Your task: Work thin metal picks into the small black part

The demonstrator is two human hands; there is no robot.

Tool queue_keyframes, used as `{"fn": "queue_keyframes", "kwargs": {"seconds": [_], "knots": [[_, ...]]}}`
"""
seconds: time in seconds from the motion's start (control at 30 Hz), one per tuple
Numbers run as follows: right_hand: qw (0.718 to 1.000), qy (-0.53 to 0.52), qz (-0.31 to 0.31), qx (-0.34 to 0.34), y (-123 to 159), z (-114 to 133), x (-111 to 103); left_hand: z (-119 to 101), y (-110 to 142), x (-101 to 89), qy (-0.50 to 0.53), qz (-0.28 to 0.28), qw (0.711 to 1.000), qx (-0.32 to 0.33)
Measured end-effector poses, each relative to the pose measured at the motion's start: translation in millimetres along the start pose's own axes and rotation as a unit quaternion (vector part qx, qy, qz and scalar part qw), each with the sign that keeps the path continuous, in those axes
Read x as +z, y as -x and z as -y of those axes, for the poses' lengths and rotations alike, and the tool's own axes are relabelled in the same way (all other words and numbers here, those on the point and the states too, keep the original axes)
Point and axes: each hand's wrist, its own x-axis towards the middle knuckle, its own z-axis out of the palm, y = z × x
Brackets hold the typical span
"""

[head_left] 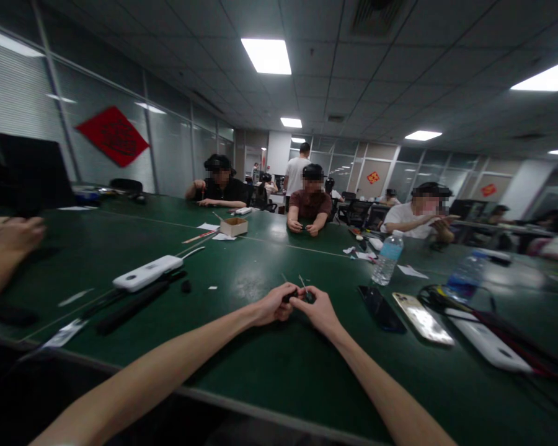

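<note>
Both of my hands meet above the green table (242, 347), straight ahead of me. My left hand (277, 303) is closed, its fingers curled round a small dark object (288, 298) that is too small to name. Right beside it my right hand (320, 310) pinches another small dark piece (310, 297). Two thin, light, wire-like strips stick up from between the hands. Whether the two dark pieces are joined, I cannot tell, since fingers cover most of them.
Right of my hands lie a dark phone (381, 308), a gold phone (422, 317), a water bottle (389, 257) and a white power strip (488, 339) with cables. To the left are another power strip (149, 272) and a cardboard box (233, 226). A neighbour's hand (13, 238) rests at far left; other people sit opposite.
</note>
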Motion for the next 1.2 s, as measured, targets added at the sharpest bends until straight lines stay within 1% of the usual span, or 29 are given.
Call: {"fn": "queue_keyframes", "kwargs": {"seconds": [0.17,0.3,0.53,0.73,0.87,0.97,1.03,1.07,1.1,1.13,1.2], "knots": [[1.0,0.01,-0.009,0.002,0,0,1,0,0,-1.1,-0.006,0.006,1.0,0.001],[1.0,0.006,-0.004,0.0,0,2,2,-1,1,-0.5,-0.011,0.01,1.0,0.001],[0.999,0.023,-0.02,-0.024,2,4,0,-6,7,1.8,-0.024,0.033,0.999,-0.003],[1.0,0.012,-0.016,-0.024,-1,3,-4,-1,5,-3.2,-0.047,0.024,0.999,0.012],[0.999,-0.008,0.014,-0.036,0,6,-5,5,0,-7.1,-0.071,0.012,0.997,0.014],[0.999,0.005,0.024,-0.045,0,5,-5,4,-1,-8.4,-0.111,-0.007,0.994,0.012],[0.999,0.025,0.007,-0.035,-2,3,-6,0,-1,-8.8,-0.173,-0.03,0.984,0.018],[0.999,0.034,-0.005,-0.029,-2,1,-7,-2,0,-9.0,-0.219,-0.051,0.974,0.033],[0.999,0.041,-0.016,-0.024,-3,-1,-8,-4,2,-9.0,-0.273,-0.073,0.957,0.061],[0.998,0.047,-0.024,-0.022,-4,-2,-10,-6,3,-8.9,-0.328,-0.095,0.935,0.097],[0.998,0.053,-0.025,-0.02,-4,-4,-14,-8,5,-8.5,-0.422,-0.127,0.882,0.163]]}}
